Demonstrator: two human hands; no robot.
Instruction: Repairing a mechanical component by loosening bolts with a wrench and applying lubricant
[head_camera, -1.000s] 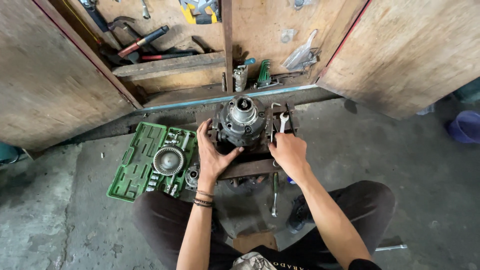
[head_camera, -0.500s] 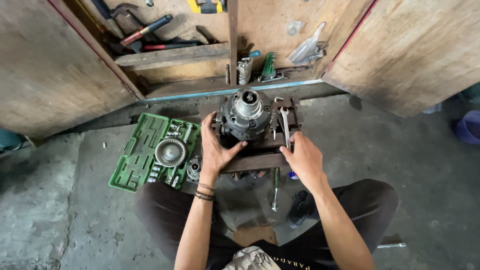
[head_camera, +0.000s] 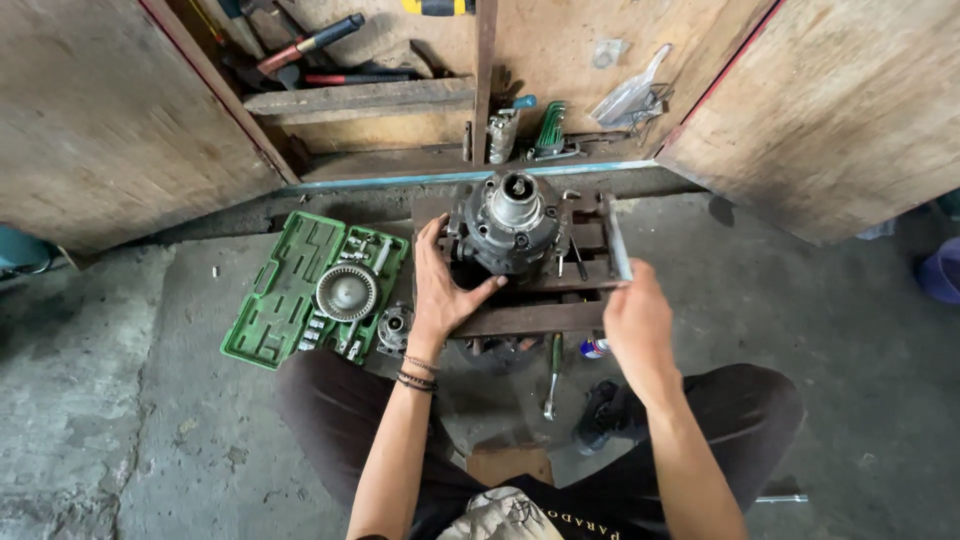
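A round grey metal gear housing (head_camera: 510, 222) with a central shaft sits on a low rusty slatted stand (head_camera: 530, 318) on the concrete floor. My left hand (head_camera: 443, 288) presses flat against the housing's near left side. My right hand (head_camera: 636, 318) is at the stand's right end and grips a flat metal wrench (head_camera: 615, 238), which points away from me along the right edge of the stand.
An open green socket case (head_camera: 290, 290) with a ribbed round part (head_camera: 346, 292) lies left of the stand. Another wrench (head_camera: 552, 375) and a small spray can (head_camera: 596, 349) lie under it. Open wooden cabinet doors (head_camera: 100, 120) flank tool shelves behind.
My right hand has pulled back toward me and to the right, bringing the wrench off the housing to the stand's right edge. My left hand stays on the housing.
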